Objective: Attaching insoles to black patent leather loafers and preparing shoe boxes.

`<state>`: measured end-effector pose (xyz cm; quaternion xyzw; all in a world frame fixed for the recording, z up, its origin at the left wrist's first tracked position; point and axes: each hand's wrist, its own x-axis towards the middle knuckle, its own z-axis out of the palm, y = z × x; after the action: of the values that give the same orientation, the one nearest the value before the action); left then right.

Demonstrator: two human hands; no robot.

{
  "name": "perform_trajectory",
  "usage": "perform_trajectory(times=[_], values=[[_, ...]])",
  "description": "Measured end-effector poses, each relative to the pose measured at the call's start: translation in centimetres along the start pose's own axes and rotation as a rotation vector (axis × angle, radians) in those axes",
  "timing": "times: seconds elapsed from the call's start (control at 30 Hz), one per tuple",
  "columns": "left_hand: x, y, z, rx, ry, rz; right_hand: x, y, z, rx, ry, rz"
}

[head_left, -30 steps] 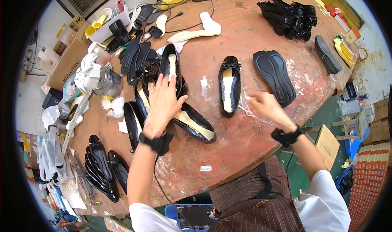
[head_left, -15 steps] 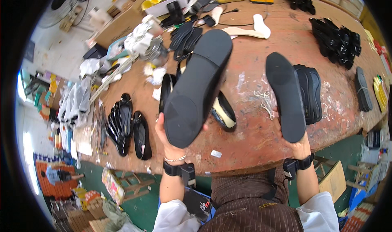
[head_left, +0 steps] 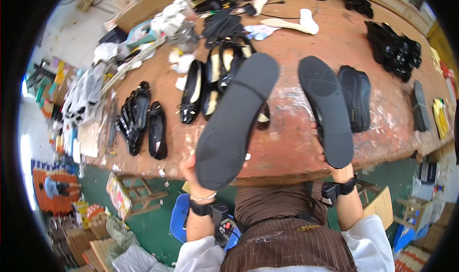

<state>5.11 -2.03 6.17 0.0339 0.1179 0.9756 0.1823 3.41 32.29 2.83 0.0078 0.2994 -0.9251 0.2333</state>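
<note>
My left hand is closed round one end of a black flat shoe, held up slantwise with its sole toward me. At the right, my right hand grips the lower part of another black shoe, its sole also facing me; a round patch shows near its upper end. Both shoes are above the table, apart from each other, and their uppers are mostly hidden. Behind the left shoe stand several glossy black flats with pale insoles. Beside the right shoe lie stacked black soles.
The reddish worktable carries black strappy pieces, a bundled grey stack and white foot-shaped pieces. On the left are black shoes and white cloths. A blue stool stands below the front edge.
The view has shifted. Both held shoes have turned slightly, soles still facing me, and the left one has moved lower. More black flats show behind it.
</note>
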Motion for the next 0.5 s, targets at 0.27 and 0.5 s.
perform_trajectory(times=[0.27, 0.5], values=[[-1.7, 8.0, 3.4, 1.923, -0.165, -0.139, -0.7, 0.0, 3.2, -0.176, 0.012, -0.056], [-2.3, 10.8, -0.7, 2.765, 0.039, 0.096, 0.5, -0.5, 1.5, 0.137, 0.072, 0.159]])
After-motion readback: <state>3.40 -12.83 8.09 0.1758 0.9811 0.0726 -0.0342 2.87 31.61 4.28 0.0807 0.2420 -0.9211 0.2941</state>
